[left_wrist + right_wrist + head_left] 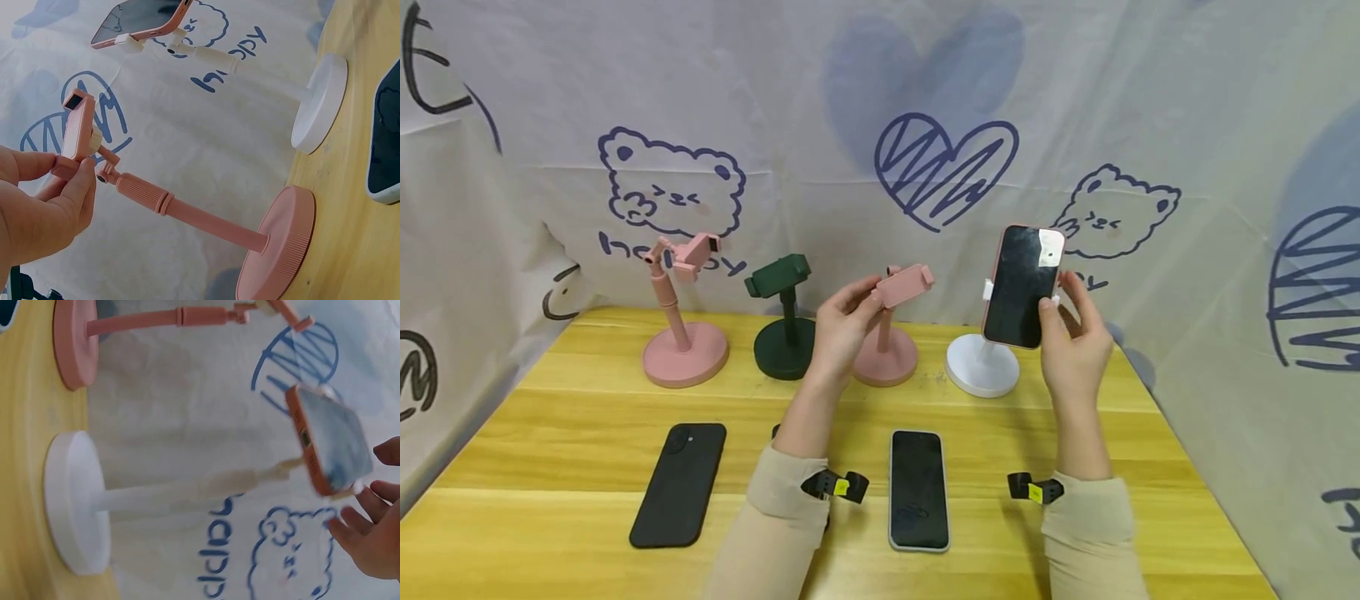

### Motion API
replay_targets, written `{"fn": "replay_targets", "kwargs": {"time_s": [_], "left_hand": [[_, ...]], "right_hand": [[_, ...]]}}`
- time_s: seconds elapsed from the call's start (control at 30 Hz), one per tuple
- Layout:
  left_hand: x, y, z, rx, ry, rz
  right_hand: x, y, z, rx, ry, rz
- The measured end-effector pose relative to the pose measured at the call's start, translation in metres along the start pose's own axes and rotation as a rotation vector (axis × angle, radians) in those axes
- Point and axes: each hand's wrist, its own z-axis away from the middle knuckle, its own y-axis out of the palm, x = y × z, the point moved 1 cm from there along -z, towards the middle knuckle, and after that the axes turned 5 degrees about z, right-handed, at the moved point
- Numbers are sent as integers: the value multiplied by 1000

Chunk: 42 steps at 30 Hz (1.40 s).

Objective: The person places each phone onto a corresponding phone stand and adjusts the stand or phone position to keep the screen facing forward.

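Note:
My left hand [842, 325] pinches one end of the clamp [78, 134] on a pink phone stand [885, 354], thumb and fingers on its lower jaw. That clamp carries no phone. On the right, a pink-edged phone [1022, 287] sits upright and slightly tilted in the clamp of a white phone stand [982, 365], its dark screen facing me. Beside the phone's right edge is my right hand [1078, 350], thumb and fingers parted around that side. In the right wrist view the right fingertips [369, 503] are close to the phone's edge, not curled round it.
Left of my hand stand a dark green phone stand [785, 346] and another pink phone stand [685, 354]. A black phone [679, 487] lies face down at the left front; a light-edged phone [919, 492] lies screen up between my forearms. A printed cloth [820, 100] hangs behind the table.

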Motion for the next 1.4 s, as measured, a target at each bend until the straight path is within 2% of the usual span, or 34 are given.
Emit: {"fn": "replay_targets", "kwargs": {"time_s": [0.13,0.27,0.4,0.6,0.73,0.87,0.97,1.17,1.4], "left_hand": [[0,0,0,3,-7,0],[0,0,0,9,-9,-1],[0,-1,0,13,-7,-4],[0,-3,-2,16,-2,-8],[1,-2,-2,17,27,-37],[2,-1,-2,-3,65,-85],[1,0,-2,-13,80,-109],[1,0,0,-13,101,-133],[2,0,0,-47,117,-169]], "right_hand": [[15,5,4,-77,-220,66],[32,15,7,-113,-326,52],[43,29,11,-55,-326,-46],[45,57,15,65,-336,-174],[54,71,21,120,-338,-173],[53,83,24,194,-308,-139],[42,92,22,227,-306,-121],[40,99,23,241,-324,-124],[34,104,23,187,-347,-127]]}}
